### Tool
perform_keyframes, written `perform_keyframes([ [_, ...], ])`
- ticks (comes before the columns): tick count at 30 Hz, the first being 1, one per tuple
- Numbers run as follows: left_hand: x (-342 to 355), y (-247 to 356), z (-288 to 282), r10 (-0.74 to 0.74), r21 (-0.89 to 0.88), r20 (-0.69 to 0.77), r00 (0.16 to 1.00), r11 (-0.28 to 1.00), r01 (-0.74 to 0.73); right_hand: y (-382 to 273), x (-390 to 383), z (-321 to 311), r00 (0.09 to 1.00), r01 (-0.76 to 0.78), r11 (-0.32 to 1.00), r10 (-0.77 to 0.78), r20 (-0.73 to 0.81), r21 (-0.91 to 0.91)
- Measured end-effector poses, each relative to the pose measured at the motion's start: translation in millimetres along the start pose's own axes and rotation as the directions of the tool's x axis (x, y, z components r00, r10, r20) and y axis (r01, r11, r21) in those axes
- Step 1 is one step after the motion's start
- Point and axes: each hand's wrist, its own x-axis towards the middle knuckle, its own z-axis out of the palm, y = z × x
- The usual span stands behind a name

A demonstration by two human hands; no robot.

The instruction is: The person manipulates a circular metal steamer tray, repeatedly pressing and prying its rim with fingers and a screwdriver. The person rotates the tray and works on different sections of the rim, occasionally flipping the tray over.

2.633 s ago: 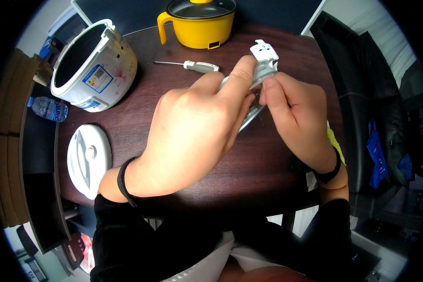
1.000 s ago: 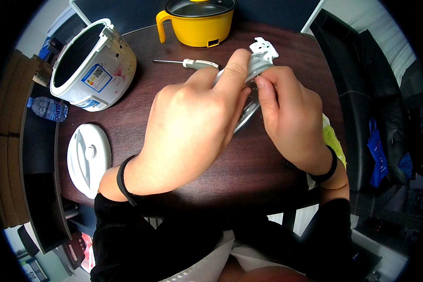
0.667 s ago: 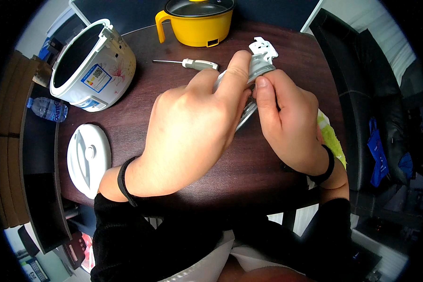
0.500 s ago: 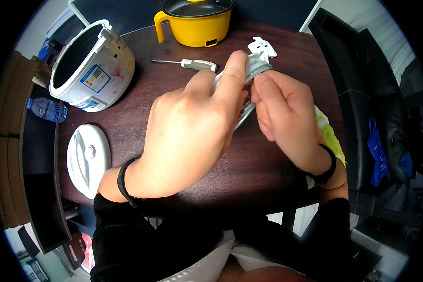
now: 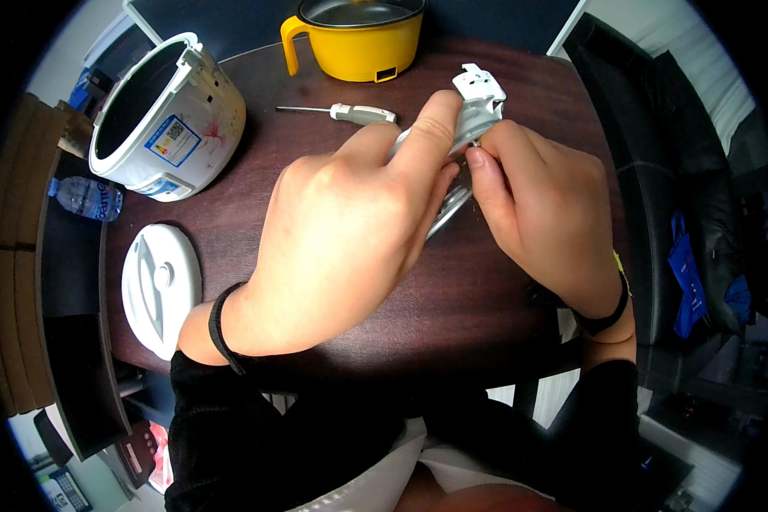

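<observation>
My left hand [image 5: 350, 230] is closed around a grey-white, lid-like plastic part [image 5: 469, 124] with a curved rim, held tilted above the table; most of it is hidden behind the hand. A white hinge-like bracket [image 5: 480, 84] juts from its far end. My right hand [image 5: 550, 205] is beside the part's right edge, thumb and index finger pinched on a small metal piece [image 5: 475, 144] too small to make out fully. Beyond my left hand lies a screwdriver [image 5: 363, 113] with a white and grey handle.
A white rice cooker body [image 5: 175, 128], lidless, stands at the back left. Nearer lies a white oval cover [image 5: 162, 290] with a round knob. A yellow pot [image 5: 363, 47] stands at the back of the dark wooden table [image 5: 392, 320]. A water bottle [image 5: 87, 198] is at the left.
My right hand has turned and shifted a little right, its fist loosening into a fingertip pinch that shows the small metal piece. My left hand keeps its hold, nearly still.
</observation>
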Motion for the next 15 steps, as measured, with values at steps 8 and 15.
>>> perform_keyframes([
  [8,0.9,1.0,-0.1,0.036,0.023,-0.006,0.999,0.999,-0.036,-6.7,-4.9,16.0,0.960,-0.240,0.871,0.278,-0.026,0.429],
  [15,-2.6,4.8,-1.5,0.043,0.059,-0.001,0.999,0.997,-0.043,-19.1,-8.3,-0.9,0.646,-0.510,-0.429,0.382,0.661,0.746],
])
